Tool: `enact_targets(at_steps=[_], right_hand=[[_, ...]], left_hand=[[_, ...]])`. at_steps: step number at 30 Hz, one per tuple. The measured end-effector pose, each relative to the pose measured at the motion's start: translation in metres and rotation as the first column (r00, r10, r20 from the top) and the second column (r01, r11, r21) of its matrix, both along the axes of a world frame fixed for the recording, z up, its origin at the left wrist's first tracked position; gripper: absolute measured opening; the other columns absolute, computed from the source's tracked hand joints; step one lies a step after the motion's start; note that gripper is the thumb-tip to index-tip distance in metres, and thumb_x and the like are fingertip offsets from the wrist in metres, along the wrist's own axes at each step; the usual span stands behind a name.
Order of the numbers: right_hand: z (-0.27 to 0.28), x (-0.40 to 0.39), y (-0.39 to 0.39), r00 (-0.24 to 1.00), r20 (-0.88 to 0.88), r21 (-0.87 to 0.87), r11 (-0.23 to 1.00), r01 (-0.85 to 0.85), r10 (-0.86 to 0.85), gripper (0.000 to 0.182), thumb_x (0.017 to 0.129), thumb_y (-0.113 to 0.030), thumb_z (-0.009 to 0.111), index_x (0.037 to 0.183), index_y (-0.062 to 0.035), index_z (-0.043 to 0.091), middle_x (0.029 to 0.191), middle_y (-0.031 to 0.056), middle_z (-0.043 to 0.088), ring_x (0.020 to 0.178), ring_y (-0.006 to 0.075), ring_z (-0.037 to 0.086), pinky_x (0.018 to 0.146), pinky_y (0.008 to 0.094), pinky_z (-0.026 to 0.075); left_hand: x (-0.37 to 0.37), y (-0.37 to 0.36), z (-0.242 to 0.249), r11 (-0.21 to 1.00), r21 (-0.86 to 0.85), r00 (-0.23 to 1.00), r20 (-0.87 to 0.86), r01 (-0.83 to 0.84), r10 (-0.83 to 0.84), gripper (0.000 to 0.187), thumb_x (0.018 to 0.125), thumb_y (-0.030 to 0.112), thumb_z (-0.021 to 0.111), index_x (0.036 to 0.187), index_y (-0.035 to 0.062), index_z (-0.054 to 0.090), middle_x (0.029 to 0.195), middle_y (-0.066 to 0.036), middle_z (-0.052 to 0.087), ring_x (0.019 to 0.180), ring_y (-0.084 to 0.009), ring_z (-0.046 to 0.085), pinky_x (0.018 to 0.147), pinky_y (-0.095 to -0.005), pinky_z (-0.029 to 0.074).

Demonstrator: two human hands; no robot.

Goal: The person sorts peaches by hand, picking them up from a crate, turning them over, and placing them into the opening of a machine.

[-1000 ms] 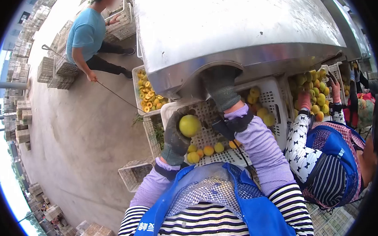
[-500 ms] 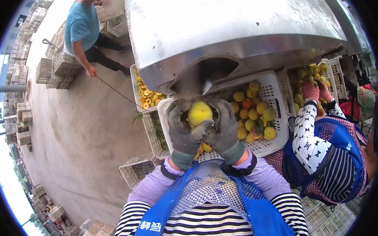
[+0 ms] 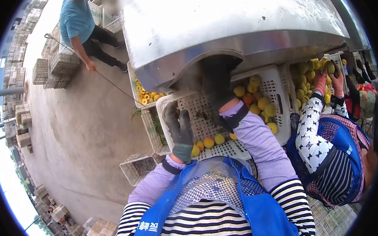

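My left hand point(image 3: 179, 128), in a dark grey glove, is over the left side of a white plastic crate point(image 3: 284, 108), fingers stretched out and apart with nothing in them. My right hand point(image 3: 216, 79), gloved too, reaches up into the dark opening of a metal machine point(image 3: 191, 55). Its fingers are hidden in there, and no fruit shows in it. Whole yellow peaches point(image 3: 263, 103) are heaped at the right of the crate. A short row of peaches point(image 3: 208, 142) lies along its near edge.
Beyond the crate's left side is a crate of halved peaches point(image 3: 144, 93). A co-worker point(image 3: 337, 145) at right handles peaches over another crate. A person in a blue shirt point(image 3: 77, 20) holds a long hooked rod point(image 3: 114, 86). A pale crate point(image 3: 138, 168) sits on the floor.
Both hands held a yellow peach over the crate earlier. They have parted: the right went up into the machine opening, the left lowered slightly and opened. The peach is out of sight.
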State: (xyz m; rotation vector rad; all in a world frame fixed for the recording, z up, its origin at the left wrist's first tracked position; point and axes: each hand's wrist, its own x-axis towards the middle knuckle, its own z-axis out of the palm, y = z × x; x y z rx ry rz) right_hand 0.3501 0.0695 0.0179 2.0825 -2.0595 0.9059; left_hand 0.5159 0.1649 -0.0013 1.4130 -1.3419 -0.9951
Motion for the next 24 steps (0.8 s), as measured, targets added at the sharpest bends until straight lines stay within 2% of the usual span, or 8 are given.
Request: enact_targets(at_steps=[5, 8, 10, 12, 15, 19, 21, 24], right_hand=[[0.019, -0.046, 0.038, 0.866, 0.499, 0.030, 0.999, -0.036, 0.016, 0.039, 0.080, -0.028, 0.075, 0.113, -0.0098, 0.067, 0.093, 0.0115, 0.068, 0.077, 0.0325, 0.066, 0.070, 0.0424, 0.053], [-0.019, -0.096, 0.086, 0.963, 0.232, 0.255, 0.964, 0.078, -0.139, 0.030, 0.085, -0.027, 0.070, 0.111, -0.0115, 0.068, 0.090, 0.0127, 0.070, 0.080, 0.0338, 0.067, 0.072, 0.0430, 0.053], [-0.082, -0.119, 0.118, 0.967, 0.126, 0.541, 0.832, 0.122, -0.223, 0.022, 0.088, -0.024, 0.065, 0.107, -0.0137, 0.069, 0.088, 0.0131, 0.070, 0.082, 0.0339, 0.067, 0.073, 0.0431, 0.054], [-0.127, -0.116, 0.132, 0.977, 0.091, 0.779, 0.624, 0.051, -0.194, 0.026, 0.087, -0.023, 0.065, 0.110, -0.0130, 0.066, 0.098, 0.0145, 0.069, 0.091, 0.0346, 0.066, 0.079, 0.0438, 0.053], [-0.157, -0.097, 0.136, 0.985, 0.064, 0.932, 0.363, -0.001, -0.162, 0.032, 0.087, -0.027, 0.063, 0.114, -0.0091, 0.063, 0.111, 0.0167, 0.066, 0.103, 0.0346, 0.064, 0.087, 0.0443, 0.051], [-0.237, -0.084, 0.153, 0.916, 0.174, 0.890, 0.456, 0.011, -0.361, 0.046, 0.084, -0.027, 0.067, 0.126, -0.0129, 0.054, 0.120, 0.0186, 0.062, 0.110, 0.0369, 0.061, 0.091, 0.0460, 0.050], [-0.296, -0.078, 0.171, 0.859, 0.148, 0.896, 0.434, 0.094, -0.491, 0.055, 0.080, -0.030, 0.072, 0.129, -0.0150, 0.051, 0.122, 0.0182, 0.062, 0.111, 0.0375, 0.060, 0.092, 0.0467, 0.050], [-0.335, -0.074, 0.183, 0.864, 0.080, 0.857, 0.477, 0.195, -0.498, 0.055, 0.081, -0.035, 0.072, 0.127, -0.0109, 0.052, 0.121, 0.0172, 0.063, 0.111, 0.0366, 0.060, 0.093, 0.0450, 0.048]], left_hand=[[-0.004, 0.011, -0.140, 0.851, 0.525, 1.000, 0.024, 0.004, -0.019, 0.048, 0.098, 0.018, 0.056, 0.141, 0.0041, 0.042, 0.138, -0.016, 0.046, 0.124, -0.0245, 0.047, 0.104, -0.0346, 0.040], [-0.012, 0.008, -0.144, 0.172, 0.945, 0.951, -0.246, 0.278, -0.187, 0.054, 0.095, 0.020, 0.058, 0.144, 0.0073, 0.039, 0.142, -0.020, 0.042, 0.125, -0.0254, 0.046, 0.102, -0.0362, 0.042], [0.001, 0.050, -0.231, 0.188, 0.888, 0.423, -0.008, 0.419, -0.906, 0.058, 0.091, 0.033, 0.060, 0.140, 0.0071, 0.045, 0.140, -0.021, 0.047, 0.120, -0.0326, 0.053, 0.101, -0.0362, 0.044], [0.003, 0.093, -0.305, 0.295, 0.939, 0.119, 0.277, 0.178, -0.953, 0.067, 0.086, 0.039, 0.064, 0.141, 0.0080, 0.044, 0.141, -0.024, 0.045, 0.122, -0.0365, 0.052, 0.101, -0.0382, 0.045], [-0.016, 0.113, -0.319, 0.319, 0.824, 0.341, 0.502, -0.469, -0.794, 0.083, 0.079, 0.040, 0.072, 0.147, 0.0094, 0.036, 0.146, -0.028, 0.035, 0.132, -0.0384, 0.041, 0.104, -0.0433, 0.044], [-0.030, 0.049, -0.195, 0.205, 0.917, 0.377, 0.334, -0.342, -0.864, 0.084, 0.074, 0.040, 0.077, 0.143, 0.0077, 0.040, 0.144, -0.026, 0.038, 0.134, -0.0399, 0.041, 0.106, -0.0461, 0.043], [-0.046, 0.064, -0.182, 0.364, 0.890, 0.248, 0.431, -0.274, -0.868, 0.067, 0.081, 0.046, 0.069, 0.134, 0.0096, 0.049, 0.138, -0.025, 0.043, 0.131, -0.0418, 0.045, 0.104, -0.0478, 0.044], [-0.033, 0.071, -0.198, 0.305, 0.945, 0.218, 0.323, -0.115, -0.921, 0.062, 0.087, 0.052, 0.055, 0.134, 0.0124, 0.049, 0.140, -0.027, 0.041, 0.127, -0.0453, 0.047, 0.103, -0.0505, 0.044]])
